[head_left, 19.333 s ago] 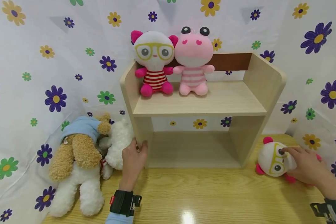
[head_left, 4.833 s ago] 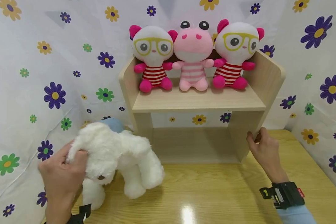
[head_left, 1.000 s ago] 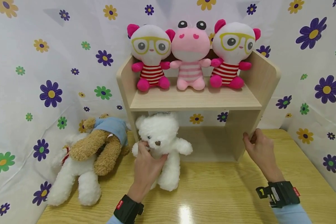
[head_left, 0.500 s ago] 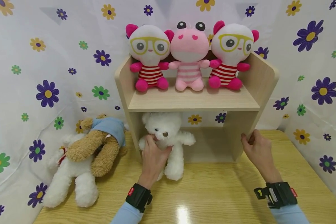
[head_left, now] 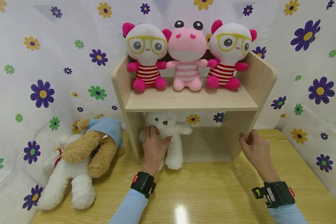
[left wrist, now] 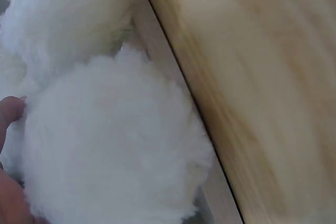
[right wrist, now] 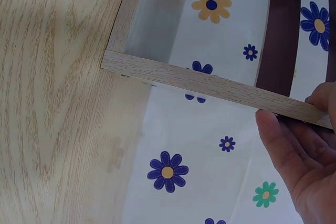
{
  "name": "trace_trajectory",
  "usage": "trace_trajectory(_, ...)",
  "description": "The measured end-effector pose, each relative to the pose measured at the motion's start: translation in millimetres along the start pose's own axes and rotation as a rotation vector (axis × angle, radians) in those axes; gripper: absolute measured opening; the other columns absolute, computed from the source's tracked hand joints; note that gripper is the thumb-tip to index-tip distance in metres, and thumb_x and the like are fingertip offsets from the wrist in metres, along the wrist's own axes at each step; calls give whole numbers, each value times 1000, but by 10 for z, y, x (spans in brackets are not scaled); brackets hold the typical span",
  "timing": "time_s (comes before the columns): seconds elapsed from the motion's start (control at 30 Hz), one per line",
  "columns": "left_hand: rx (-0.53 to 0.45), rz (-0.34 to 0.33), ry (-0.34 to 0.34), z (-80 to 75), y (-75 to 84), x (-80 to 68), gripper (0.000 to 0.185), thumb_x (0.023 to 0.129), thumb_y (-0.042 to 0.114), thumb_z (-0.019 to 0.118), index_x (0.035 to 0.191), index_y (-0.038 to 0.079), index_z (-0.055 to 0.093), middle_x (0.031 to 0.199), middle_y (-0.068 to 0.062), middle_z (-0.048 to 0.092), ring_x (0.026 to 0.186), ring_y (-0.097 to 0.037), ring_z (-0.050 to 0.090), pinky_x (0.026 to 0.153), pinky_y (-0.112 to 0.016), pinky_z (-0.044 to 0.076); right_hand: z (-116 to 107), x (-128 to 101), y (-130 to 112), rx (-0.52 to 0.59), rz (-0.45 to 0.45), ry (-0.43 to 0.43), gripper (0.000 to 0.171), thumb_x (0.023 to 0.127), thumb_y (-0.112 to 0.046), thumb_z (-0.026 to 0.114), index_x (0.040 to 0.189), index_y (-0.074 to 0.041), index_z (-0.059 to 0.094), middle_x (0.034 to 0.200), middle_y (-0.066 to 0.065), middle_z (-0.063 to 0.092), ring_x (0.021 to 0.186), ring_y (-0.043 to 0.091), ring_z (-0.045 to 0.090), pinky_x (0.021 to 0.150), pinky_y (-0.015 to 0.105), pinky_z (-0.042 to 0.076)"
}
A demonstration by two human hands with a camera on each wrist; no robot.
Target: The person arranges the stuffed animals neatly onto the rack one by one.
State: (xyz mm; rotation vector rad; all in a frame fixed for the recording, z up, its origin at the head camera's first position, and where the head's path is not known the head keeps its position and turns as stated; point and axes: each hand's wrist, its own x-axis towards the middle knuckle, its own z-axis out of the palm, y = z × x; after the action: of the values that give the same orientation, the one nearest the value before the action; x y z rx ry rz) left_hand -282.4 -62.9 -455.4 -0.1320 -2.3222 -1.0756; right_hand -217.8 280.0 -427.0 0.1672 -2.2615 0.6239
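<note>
Centrally, the left hand [head_left: 154, 150] grips the white bear [head_left: 175, 149], fingers curled round its torso, mostly inside the lower compartment [head_left: 204, 146] at 7 o'clock; at 4 o'clock, the right hand [head_left: 256, 151] pinches the shelf [head_left: 190, 101] by its side.

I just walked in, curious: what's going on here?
A person's left hand holds a white teddy bear partly inside the lower compartment of a wooden shelf; the right hand grips its right side. Above, two plush bears in yellow glasses flank a pink plush hippo. At left, a brown teddy bear lies over another white plush toy.
</note>
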Motion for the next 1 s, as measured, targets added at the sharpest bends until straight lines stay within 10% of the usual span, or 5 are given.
trace_trajectory(1.0,-55,-6,-101,686,583,105,51,86,35,84,96,11,41,103,-7,41,67,-18,43,52,-26,36,3,-14,27,-8,3,-1,15,88,-1,72,89,7,60,61,14,62,49,14,52,46,15,36)
